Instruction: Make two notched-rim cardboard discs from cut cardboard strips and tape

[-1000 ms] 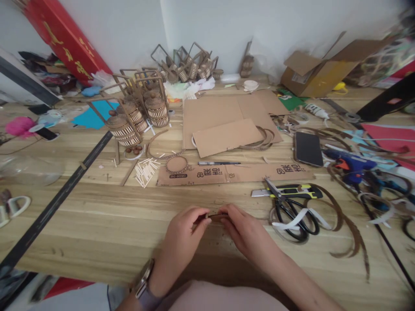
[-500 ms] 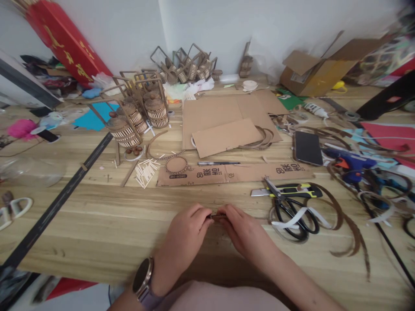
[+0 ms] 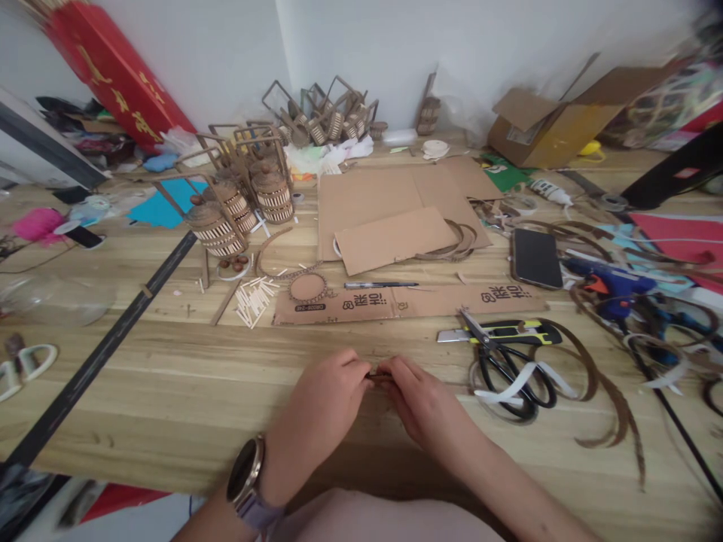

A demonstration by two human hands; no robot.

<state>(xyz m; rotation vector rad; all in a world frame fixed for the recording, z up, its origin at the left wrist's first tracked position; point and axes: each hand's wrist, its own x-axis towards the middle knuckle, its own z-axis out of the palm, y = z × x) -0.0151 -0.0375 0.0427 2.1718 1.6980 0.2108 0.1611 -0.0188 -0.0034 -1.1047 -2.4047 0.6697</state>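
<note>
My left hand (image 3: 324, 410) and my right hand (image 3: 421, 403) meet near the front edge of the wooden table (image 3: 169, 391). Both pinch a small dark brown cardboard strip (image 3: 378, 374) between their fingertips, and most of the strip is hidden by the fingers. A watch (image 3: 244, 470) sits on my left wrist. Black scissors (image 3: 502, 369) and a yellow-black utility knife (image 3: 502, 333) lie just right of my right hand.
A printed cardboard strip (image 3: 407, 302), a pen (image 3: 381, 284) and flat cardboard sheets (image 3: 389, 211) lie beyond my hands. Small cardboard baskets (image 3: 237, 199) stand at the back left, short sticks (image 3: 254, 297) nearby. A phone (image 3: 535, 257), blue glue gun (image 3: 613, 290) and curled brown strips (image 3: 610, 406) fill the right.
My hands have closed in toward each other, so less of the brown strip shows between the fingertips. My left wrist has moved a little forward.
</note>
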